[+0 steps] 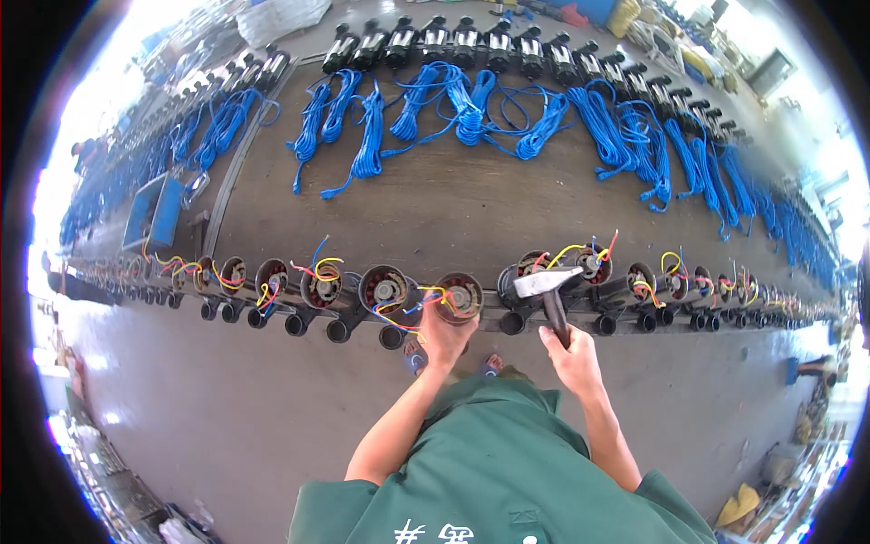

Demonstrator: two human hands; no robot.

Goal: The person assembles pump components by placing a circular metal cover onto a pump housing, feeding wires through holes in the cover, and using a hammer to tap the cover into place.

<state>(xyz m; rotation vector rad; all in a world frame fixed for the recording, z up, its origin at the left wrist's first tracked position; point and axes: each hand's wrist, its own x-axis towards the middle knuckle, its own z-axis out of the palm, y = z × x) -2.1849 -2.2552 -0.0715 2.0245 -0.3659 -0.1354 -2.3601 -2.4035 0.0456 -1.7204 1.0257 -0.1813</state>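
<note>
My right hand [575,361] is closed round the dark handle of a hammer [555,313]. Its pale metal head is raised over the row of parts and hides part of an open housing behind it. My left hand [442,339] grips a round dark motor housing [460,299] at the near edge of the bench, its open end facing up. Red, yellow and blue wires [439,292] come out beside that housing, near my left fingers. Just left stands another open housing [384,287] with its winding and centre showing.
Similar housings [322,288] with coloured wires line the near edge of the bench [362,213] both ways. Across the bench lie bundled blue cables [467,109] joined to black pump-like units [465,41]. A blue crate [154,213] is at the left. My feet [494,363] are on the grey floor below.
</note>
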